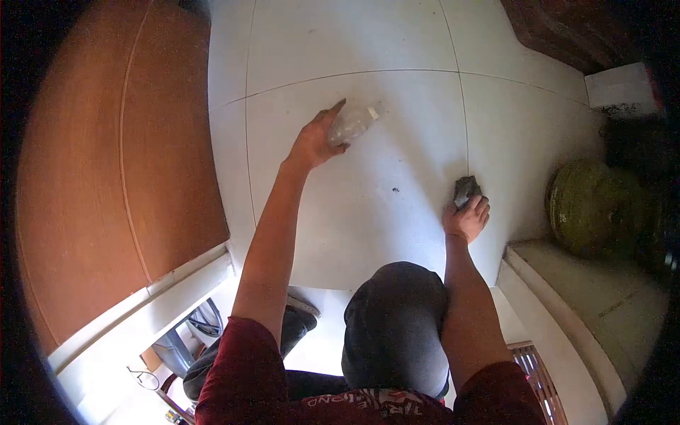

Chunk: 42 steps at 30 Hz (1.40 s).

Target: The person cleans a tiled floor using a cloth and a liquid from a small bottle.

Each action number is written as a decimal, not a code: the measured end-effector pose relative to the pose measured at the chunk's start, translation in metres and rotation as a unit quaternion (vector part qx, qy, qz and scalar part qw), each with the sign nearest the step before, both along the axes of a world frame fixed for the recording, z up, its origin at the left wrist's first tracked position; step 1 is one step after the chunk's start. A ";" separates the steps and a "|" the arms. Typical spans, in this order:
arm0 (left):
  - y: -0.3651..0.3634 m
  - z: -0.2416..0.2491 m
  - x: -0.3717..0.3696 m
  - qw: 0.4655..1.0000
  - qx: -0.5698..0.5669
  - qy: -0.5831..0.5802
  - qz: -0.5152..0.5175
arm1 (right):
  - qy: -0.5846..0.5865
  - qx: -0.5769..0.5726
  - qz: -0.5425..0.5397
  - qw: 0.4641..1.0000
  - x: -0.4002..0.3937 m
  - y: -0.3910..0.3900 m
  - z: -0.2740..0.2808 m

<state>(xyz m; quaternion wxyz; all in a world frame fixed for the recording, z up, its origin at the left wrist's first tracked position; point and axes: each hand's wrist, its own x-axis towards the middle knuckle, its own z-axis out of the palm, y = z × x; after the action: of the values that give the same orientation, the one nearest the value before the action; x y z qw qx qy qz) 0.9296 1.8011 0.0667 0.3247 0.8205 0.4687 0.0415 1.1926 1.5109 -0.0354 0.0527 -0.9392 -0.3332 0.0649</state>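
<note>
A clear, see-through plastic bottle or container lies tilted in my left hand, whose thumb and fingers go round its near end. Its far end points up and to the right over the white tiled floor. Further right, my right hand presses a dark grey crumpled cloth against the tiles, with its fingers curled over the near part. Between my hands, a small dark speck sits on the floor.
Brown wooden panels stand along the left. At the right are a round green tank, a white box and a raised ledge. My bent knee is close below, between my arms.
</note>
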 end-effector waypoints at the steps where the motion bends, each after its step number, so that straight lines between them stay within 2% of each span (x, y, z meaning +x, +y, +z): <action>1: -0.001 -0.003 -0.003 0.999 0.013 0.036 -0.022 | 0.002 -0.004 0.001 1.000 0.001 0.000 0.001; 4: -0.003 -0.006 -0.008 0.999 -0.042 -0.011 0.014 | -0.054 0.014 0.017 0.998 0.002 -0.007 -0.018; 5: -0.004 -0.010 -0.012 0.995 -0.048 -0.073 0.054 | -0.040 0.016 0.015 0.999 0.001 -0.006 -0.015; 7: -0.008 -0.018 -0.019 0.970 -0.061 -0.196 0.129 | -0.014 0.018 0.010 1.000 0.002 -0.003 -0.008; 10: -0.018 -0.015 -0.030 0.920 -0.014 -0.297 0.254 | -0.033 0.029 0.015 0.999 0.001 -0.004 -0.006; 13: -0.022 -0.030 -0.065 0.912 0.033 -0.295 0.285 | -0.061 0.060 0.012 0.996 -0.004 0.003 0.009; 14: -0.026 -0.037 -0.079 0.892 0.004 -0.344 0.294 | -0.062 0.059 0.013 0.996 -0.005 0.004 0.009; 17: -0.052 -0.042 -0.105 0.833 0.026 -0.438 0.338 | -0.057 0.057 0.014 0.997 -0.002 0.003 0.005; 18: -0.055 -0.056 -0.119 0.864 0.069 -0.370 0.334 | -0.049 0.054 0.015 0.997 -0.001 0.002 0.003; 20: -0.079 -0.077 -0.143 0.825 -0.004 -0.428 0.368 | -0.038 0.045 0.012 0.998 0.001 0.001 0.002; 23: -0.104 -0.082 -0.159 0.777 -0.087 -0.476 0.403 | -0.041 0.038 0.010 0.998 0.000 0.002 0.002; 25: -0.117 -0.077 -0.159 0.854 -0.036 -0.373 0.361 | -0.058 0.050 0.011 0.997 0.000 0.001 -0.001; 28: -0.126 -0.057 -0.143 0.905 -0.012 -0.225 0.361 | -0.060 0.035 0.012 0.998 0.002 0.001 -0.001; 31: -0.125 -0.065 -0.140 0.915 -0.003 -0.202 0.350 | -0.060 0.041 0.005 0.997 -0.004 0.006 0.008; 34: -0.126 -0.053 -0.134 0.902 0.059 -0.206 0.375 | -0.069 0.049 0.008 0.996 -0.003 0.002 0.006; 36: -0.120 -0.105 -0.159 0.796 -0.009 -0.406 0.449 | -0.074 0.066 0.009 0.995 -0.003 0.005 0.007; 38: -0.117 -0.117 -0.167 0.793 0.013 -0.386 0.471 | -0.076 0.083 0.009 0.994 -0.003 0.007 0.005; 39: -0.119 -0.117 -0.169 0.848 0.066 -0.266 0.454 | -0.076 0.090 0.009 0.993 -0.004 0.006 0.003; 41: -0.122 -0.110 -0.171 0.887 0.121 -0.126 0.428 | -0.102 0.094 0.017 0.990 -0.003 0.004 -0.002; 42: -0.121 -0.104 -0.169 0.888 0.125 -0.112 0.429 | -0.108 0.095 0.025 0.989 -0.001 0.003 -0.003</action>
<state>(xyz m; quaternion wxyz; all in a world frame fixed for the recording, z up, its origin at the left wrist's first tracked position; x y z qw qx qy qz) 0.7608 1.6803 -0.0377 0.2198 0.5636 0.7263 0.3264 1.1916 1.5137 -0.0386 0.1039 -0.9229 -0.3646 -0.0671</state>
